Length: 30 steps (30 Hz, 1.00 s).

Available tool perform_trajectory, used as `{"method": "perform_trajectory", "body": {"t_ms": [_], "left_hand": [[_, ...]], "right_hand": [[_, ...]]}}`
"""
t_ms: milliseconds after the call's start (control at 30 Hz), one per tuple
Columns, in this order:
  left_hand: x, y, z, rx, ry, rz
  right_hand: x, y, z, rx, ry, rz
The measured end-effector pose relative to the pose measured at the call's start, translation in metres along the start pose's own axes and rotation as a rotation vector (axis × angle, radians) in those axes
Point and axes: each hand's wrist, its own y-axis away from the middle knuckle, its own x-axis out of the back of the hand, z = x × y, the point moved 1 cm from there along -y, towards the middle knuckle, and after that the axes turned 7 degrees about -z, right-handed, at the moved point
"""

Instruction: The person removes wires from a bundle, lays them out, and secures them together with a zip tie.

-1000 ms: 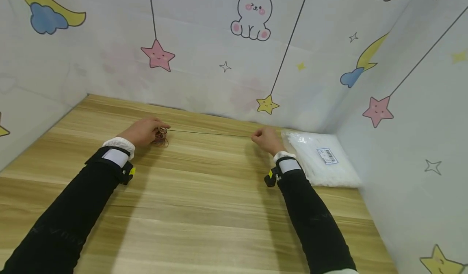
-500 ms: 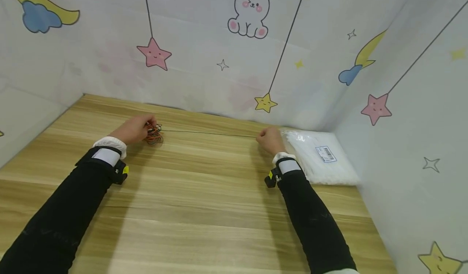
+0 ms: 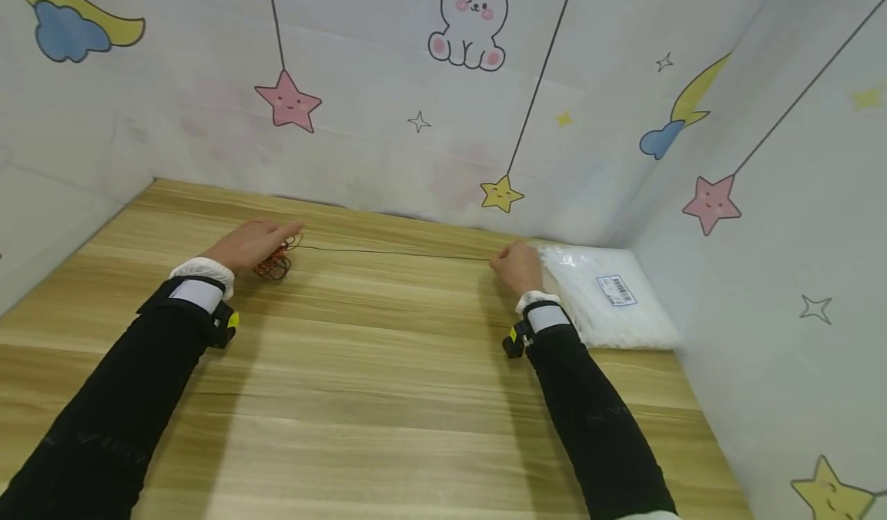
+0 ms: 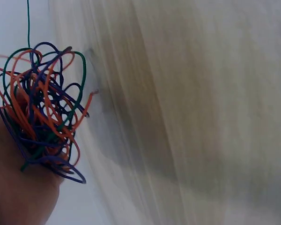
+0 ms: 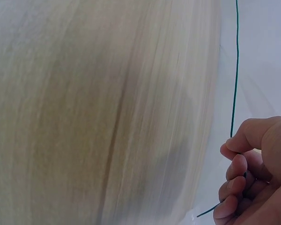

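Observation:
A tangled bundle of thin orange, blue and green wires [image 4: 47, 108] hangs at my left hand [image 3: 250, 246], which holds it above the table; in the left wrist view the loops cover most of the fingers. One green wire [image 5: 236, 70] runs out of the tangle and stretches nearly straight across to my right hand [image 3: 518, 267]. The right thumb and forefinger pinch this wire, while the other fingers curl over it. Its short loose end sticks out below those fingers in the right wrist view.
A white plastic package [image 3: 610, 296] with a barcode label lies at the right, just beside the right hand. The wood-grain table [image 3: 388, 381] meets printed fabric walls [image 3: 374, 150] at the back and both sides.
My left hand has moved left with the tangle, its fingers now reaching over the top. The right hand has shifted slightly right, and the stretch of green wire between them is longer.

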Motion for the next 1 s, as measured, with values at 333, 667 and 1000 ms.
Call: {"method": "perform_trajectory", "body": {"t_ms": [333, 667, 1000], "left_hand": [[0.0, -0.002, -0.004, -0.05, -0.076, 0.042], [0.005, -0.001, 0.003, -0.211, -0.19, -0.034], [0.009, -0.001, -0.003, -0.092, -0.297, -0.007]], "right_hand": [[0.004, 0.004, 0.003, -0.058, -0.035, 0.042], [0.017, 0.004, 0.004, -0.058, -0.024, 0.044], [0.029, 0.003, 0.007, -0.117, -0.033, 0.076]]}}
